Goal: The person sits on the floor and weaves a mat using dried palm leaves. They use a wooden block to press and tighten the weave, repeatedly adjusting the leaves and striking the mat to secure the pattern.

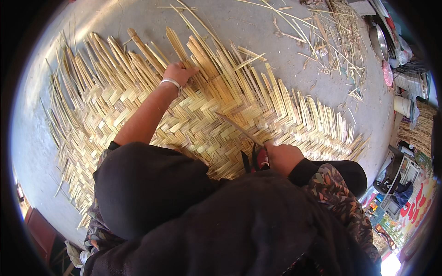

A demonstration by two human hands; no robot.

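Note:
A mat (199,117) of flat, yellowish reed strips in a zigzag weave spreads on the floor before me. Loose strip ends stick out along its far edge. My left hand (181,74), with a pale bangle on the wrist, is at that edge, its fingers closed on a reed strip (176,45) among the upright ends. Lower and to the right, my right hand (283,157) is closed round the near end of a knife (239,129). Its long, thin, brownish blade points up and left, over the weave. The handle is hidden in the fist.
Cut reed scraps (338,41) lie scattered on the grey concrete floor (294,69) at the far right. A metal bowl (378,42), bundled straw (418,133) and a metal frame (405,177) stand along the right side. My dark-clothed knees border the mat's near side.

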